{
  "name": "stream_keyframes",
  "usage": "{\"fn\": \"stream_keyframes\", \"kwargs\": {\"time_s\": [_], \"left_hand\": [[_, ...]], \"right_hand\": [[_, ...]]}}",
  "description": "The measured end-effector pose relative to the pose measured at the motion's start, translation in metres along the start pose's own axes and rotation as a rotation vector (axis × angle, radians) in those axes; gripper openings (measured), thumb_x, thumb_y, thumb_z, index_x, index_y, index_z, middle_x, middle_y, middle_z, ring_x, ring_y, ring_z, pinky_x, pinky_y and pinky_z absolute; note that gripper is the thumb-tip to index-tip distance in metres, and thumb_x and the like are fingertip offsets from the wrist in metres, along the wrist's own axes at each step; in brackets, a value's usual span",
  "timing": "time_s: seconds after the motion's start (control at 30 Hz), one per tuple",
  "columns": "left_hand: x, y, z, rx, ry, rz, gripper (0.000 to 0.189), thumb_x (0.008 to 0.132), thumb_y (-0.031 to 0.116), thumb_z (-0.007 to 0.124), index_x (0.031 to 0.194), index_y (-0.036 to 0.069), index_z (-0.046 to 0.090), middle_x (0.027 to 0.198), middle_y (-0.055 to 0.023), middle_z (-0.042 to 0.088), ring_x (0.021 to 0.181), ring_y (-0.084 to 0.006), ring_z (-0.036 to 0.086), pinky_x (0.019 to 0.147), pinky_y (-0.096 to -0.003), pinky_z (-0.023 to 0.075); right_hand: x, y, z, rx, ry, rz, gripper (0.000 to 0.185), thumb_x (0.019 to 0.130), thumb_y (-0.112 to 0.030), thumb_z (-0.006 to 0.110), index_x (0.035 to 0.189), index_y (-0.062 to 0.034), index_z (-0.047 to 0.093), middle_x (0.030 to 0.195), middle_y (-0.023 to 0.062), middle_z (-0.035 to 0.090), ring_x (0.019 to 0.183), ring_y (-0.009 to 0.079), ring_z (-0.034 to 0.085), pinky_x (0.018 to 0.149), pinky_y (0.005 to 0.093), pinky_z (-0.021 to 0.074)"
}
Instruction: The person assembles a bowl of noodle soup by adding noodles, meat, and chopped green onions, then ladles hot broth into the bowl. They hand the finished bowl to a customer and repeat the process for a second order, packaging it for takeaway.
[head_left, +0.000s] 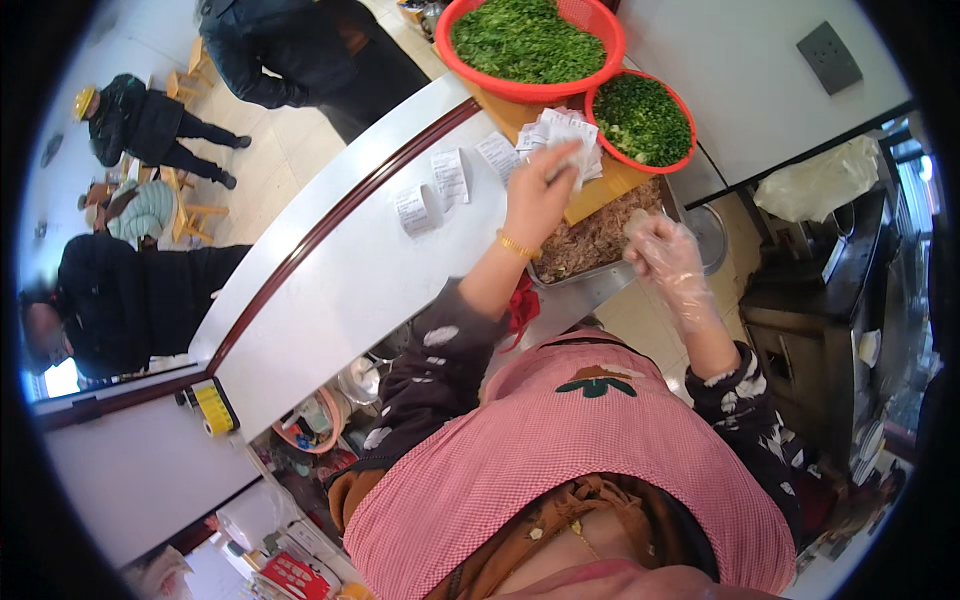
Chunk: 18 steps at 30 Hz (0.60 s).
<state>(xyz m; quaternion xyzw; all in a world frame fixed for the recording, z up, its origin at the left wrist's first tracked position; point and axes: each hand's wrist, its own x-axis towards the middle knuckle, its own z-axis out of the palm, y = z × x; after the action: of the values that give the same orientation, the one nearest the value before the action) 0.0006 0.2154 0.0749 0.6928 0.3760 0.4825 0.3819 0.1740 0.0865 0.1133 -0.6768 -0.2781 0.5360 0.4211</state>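
My left hand (541, 191), bare with a gold bracelet at the wrist, is over a pile of printed paper slips (559, 135) on a yellow board (611, 187); motion blur hides whether it grips a slip. My right hand (664, 251) wears a clear plastic glove, its fingers curled at the right side of a metal tray of shredded cooked meat (592, 236); whether it holds anything is unclear. Behind the slips stand a large red basket of chopped greens (525, 41) and a smaller red basket of chopped green onions (641, 120). More slips (450, 178) lie on the white counter (337, 262).
Beyond the counter's dark red edge (337, 199) are several people, one in a yellow helmet (85, 103), and wooden stools (202, 217). A dark metal cabinet (810, 300) with a plastic bag (821, 180) stands at right. A pink basket (326, 431) sits below the counter.
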Motion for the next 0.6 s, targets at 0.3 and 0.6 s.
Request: {"fn": "stream_keyframes", "kwargs": {"time_s": [0.3,0.6], "left_hand": [[0.033,-0.123,0.063,0.094,0.148,-0.103,0.044,0.08,0.002,0.067,0.124,0.0,0.064,0.119,-0.0151,0.067,0.116,-0.0306,0.059,0.101,-0.0396,0.0444],[0.022,-0.131,0.032,1.002,0.338,0.347,0.053,0.097,0.035,0.061,0.134,-0.002,0.051,0.133,-0.0249,0.051,0.128,-0.0405,0.044,0.109,-0.0505,0.0342]], "right_hand": [[-0.059,0.07,-0.118,0.007,0.381,0.147,0.013,0.092,-0.022,0.064,0.092,-0.0093,0.06,0.075,0.0004,0.061,0.059,0.0067,0.054,0.051,0.0225,0.0421],[-0.092,0.219,-0.29,-0.002,0.641,0.17,0.018,0.094,-0.025,0.061,0.09,-0.0077,0.063,0.072,0.0019,0.061,0.059,0.0114,0.056,0.052,0.0265,0.0457]]}}
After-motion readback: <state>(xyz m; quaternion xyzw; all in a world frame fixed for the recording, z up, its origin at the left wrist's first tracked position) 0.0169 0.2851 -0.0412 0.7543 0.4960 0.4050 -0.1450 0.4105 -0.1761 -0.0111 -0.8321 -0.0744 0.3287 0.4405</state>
